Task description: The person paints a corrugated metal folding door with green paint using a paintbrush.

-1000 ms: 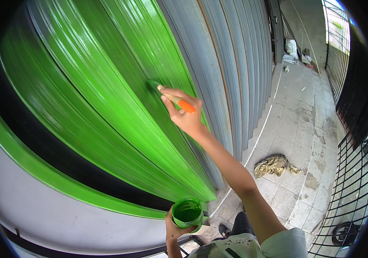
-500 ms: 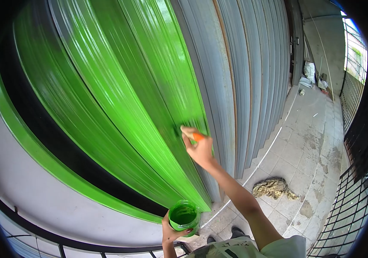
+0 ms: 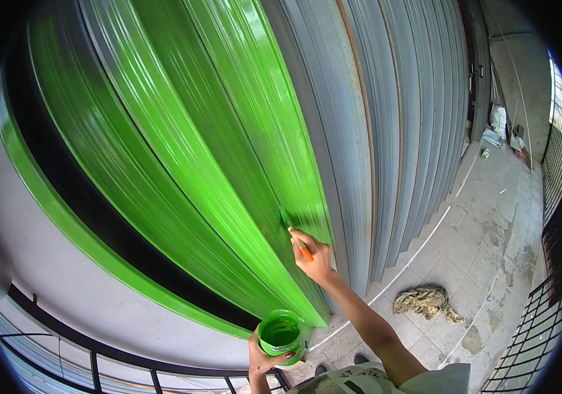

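My right hand point(image 3: 313, 261) is closed round a paintbrush point(image 3: 304, 249) with an orange-tipped handle. The green bristles touch the green-painted folded metal panel point(image 3: 235, 118), near the groove beside its right edge. Lower down, my left hand point(image 3: 261, 354) wraps round a clear tub of green paint point(image 3: 281, 333), its opening facing up. To the right of the wet green section stand unpainted grey panels point(image 3: 350, 131) with brown rusty edges.
A crumpled patterned cloth point(image 3: 425, 302) lies on the tiled floor point(image 3: 451, 253). White bags point(image 3: 498, 121) sit at the far end by the wall. Black metal grilles point(image 3: 523, 328) stand at the right, and a black railing point(image 3: 123, 371) runs along the lower left.
My right hand and the brush have moved down along the green panel. The view has shifted slightly, and my left hand still holds the tub.
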`<state>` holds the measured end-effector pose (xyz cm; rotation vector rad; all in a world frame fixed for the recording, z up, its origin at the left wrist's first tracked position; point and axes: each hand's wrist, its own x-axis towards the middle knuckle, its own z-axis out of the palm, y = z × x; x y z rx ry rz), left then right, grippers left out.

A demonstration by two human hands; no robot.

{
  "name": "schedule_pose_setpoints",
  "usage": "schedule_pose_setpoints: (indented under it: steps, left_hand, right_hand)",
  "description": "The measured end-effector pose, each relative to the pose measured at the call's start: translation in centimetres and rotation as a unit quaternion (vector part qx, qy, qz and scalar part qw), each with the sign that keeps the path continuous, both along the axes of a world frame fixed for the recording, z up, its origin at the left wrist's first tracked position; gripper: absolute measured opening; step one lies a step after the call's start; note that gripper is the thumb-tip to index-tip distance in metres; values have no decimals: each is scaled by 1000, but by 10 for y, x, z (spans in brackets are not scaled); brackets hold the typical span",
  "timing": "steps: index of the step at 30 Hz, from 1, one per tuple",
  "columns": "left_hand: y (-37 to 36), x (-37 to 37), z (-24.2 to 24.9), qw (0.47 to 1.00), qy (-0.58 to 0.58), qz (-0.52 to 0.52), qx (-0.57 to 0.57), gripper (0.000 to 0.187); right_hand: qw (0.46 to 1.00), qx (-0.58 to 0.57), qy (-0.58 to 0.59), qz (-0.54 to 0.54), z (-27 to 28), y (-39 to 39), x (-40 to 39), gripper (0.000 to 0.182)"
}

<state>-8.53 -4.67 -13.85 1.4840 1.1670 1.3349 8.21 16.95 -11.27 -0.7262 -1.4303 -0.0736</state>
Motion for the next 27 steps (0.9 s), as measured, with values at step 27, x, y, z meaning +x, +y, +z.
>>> schedule_pose_setpoints:
  steps: [27]
  left_hand:
    - [11,-9,6,999,-12,-42,24,78]
  right_hand:
    - [999,-46,18,-5,63,3,-2,17]
